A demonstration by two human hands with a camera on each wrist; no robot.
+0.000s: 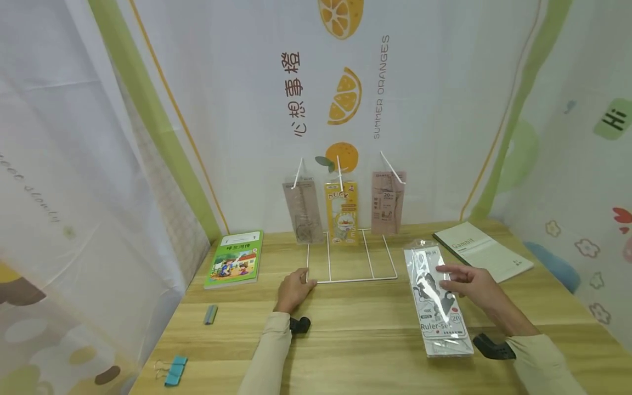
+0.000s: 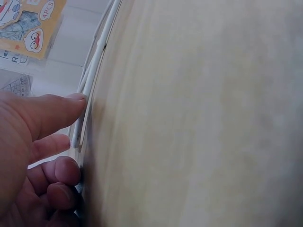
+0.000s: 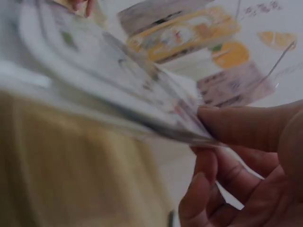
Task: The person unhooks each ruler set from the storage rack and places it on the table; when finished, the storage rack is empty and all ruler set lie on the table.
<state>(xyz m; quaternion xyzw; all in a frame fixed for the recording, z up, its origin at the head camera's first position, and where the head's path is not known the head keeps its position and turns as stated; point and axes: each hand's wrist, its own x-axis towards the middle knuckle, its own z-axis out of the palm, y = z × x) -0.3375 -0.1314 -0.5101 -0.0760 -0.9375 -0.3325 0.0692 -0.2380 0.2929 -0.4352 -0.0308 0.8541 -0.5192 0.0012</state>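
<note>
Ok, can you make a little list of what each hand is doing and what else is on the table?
left hand: touches the front corner of the white wire rack
right hand: pinches the edge of the ruler set pack
on the rack: three hanging packs
table: picture book, notebook, blue binder clip

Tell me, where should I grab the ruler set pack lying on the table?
Probably the long right edge of the ruler set pack, coming from the right. It lies flat and thin, and the right hand already pinches that edge, thumb on top, fingers beneath.
</note>
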